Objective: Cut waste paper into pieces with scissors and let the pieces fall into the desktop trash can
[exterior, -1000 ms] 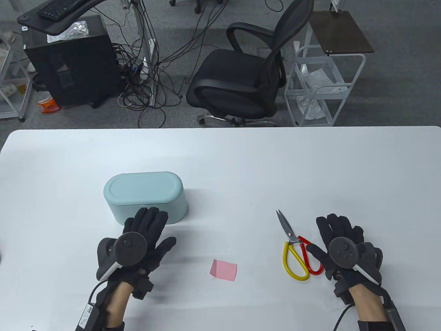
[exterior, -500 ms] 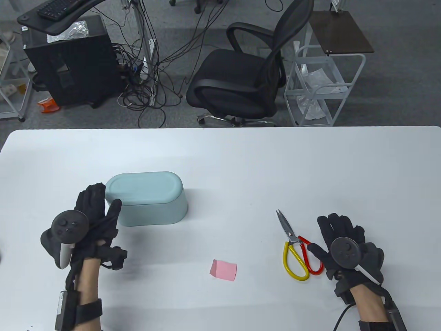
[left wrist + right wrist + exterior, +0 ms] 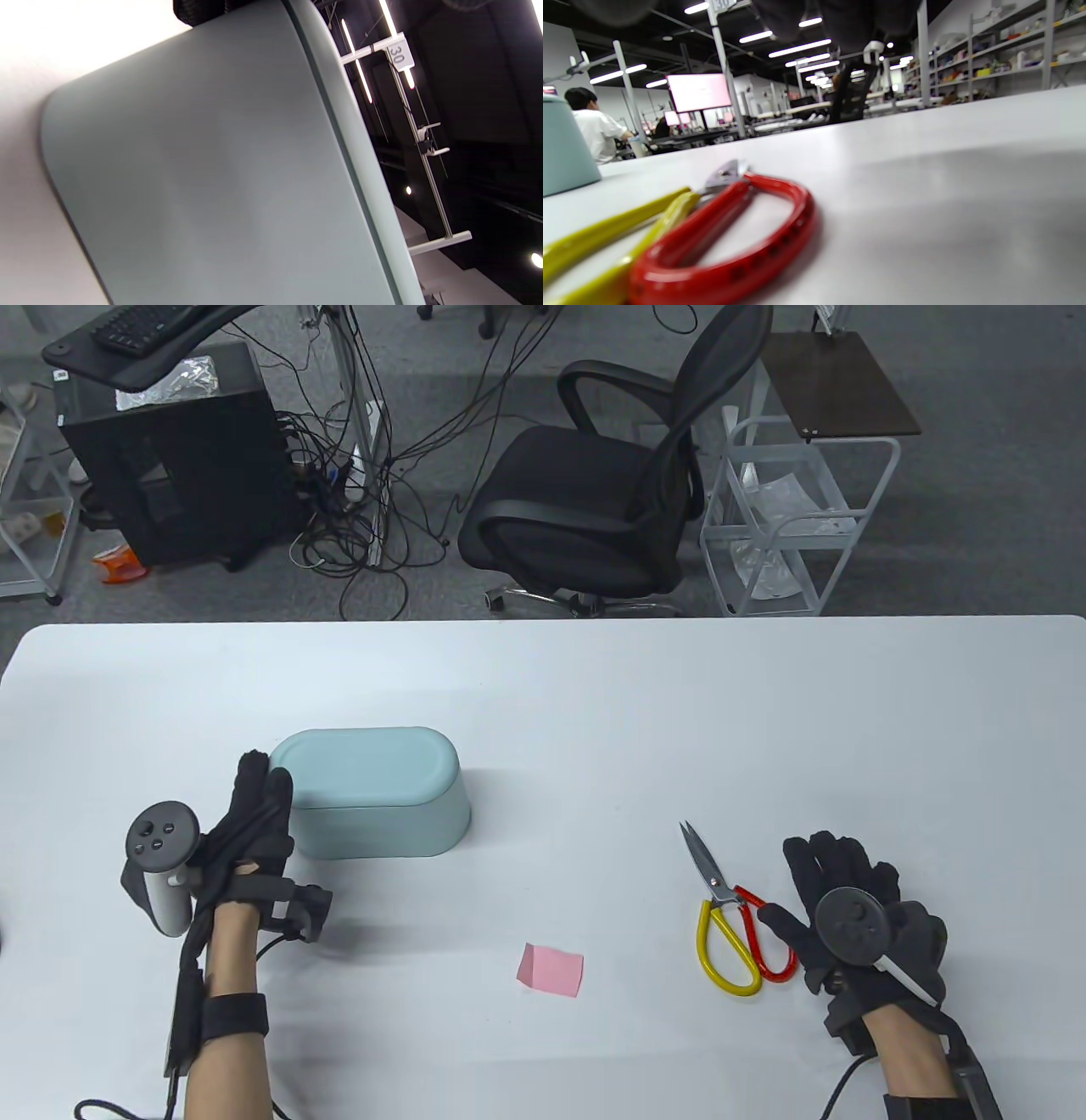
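The small pink square of waste paper (image 3: pixel 551 970), one edge folded up, lies flat on the white table (image 3: pixel 594 712) near the front edge, about midway between the two hands and touched by neither. To its right the steel scissors with one yellow and one red loop handle (image 3: pixel 728 914) lie closed, their long axis running from the handles near the person to the blade tips pointing away and slightly left. To the paper's upper left stands the pale teal oval desktop trash can (image 3: pixel 373 796), lid still on, its long axis running left to right across the table. The left hand (image 3: pixel 251 830) stands edge-on at the can's left end with straight fingers laid against it, grasping nothing; the left wrist view shows only the can's wall and a fingertip at the top. The right hand (image 3: pixel 848 903) rests flat and relaxed beside the red handle, thumb at the loop, holding nothing. The likely risks: pressing sideways on the light can may slide or tip it rather than open it, and with the lid closed any cut pieces would scatter on the table.
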{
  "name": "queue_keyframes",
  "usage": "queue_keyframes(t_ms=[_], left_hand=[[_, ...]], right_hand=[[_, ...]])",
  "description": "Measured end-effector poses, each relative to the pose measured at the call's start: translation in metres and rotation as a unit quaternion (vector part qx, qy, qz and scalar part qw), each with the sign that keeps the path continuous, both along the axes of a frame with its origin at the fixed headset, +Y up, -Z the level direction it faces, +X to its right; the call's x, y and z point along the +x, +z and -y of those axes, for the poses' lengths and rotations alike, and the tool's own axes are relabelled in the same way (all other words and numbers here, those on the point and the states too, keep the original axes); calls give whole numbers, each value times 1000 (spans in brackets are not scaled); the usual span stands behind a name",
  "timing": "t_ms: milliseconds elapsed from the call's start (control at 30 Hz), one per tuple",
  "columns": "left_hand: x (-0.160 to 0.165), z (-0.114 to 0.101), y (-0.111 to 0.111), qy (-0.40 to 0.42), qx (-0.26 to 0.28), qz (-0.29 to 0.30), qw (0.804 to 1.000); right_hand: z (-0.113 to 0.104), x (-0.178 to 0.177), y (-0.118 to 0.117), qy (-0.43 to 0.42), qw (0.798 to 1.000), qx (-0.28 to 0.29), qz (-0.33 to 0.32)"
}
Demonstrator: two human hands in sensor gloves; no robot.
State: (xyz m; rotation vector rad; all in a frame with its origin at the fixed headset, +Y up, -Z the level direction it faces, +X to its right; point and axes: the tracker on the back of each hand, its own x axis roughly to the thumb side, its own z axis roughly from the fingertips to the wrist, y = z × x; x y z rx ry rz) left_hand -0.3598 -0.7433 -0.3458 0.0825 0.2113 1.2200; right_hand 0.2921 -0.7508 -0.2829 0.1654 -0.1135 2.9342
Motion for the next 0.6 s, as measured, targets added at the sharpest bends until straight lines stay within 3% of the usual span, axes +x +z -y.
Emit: queue_keyframes(t_ms=[600], left_hand=[[88, -2, -13, -34, -9, 128, 991]], right_hand=[[0, 0, 0, -2, 1000, -1, -1]])
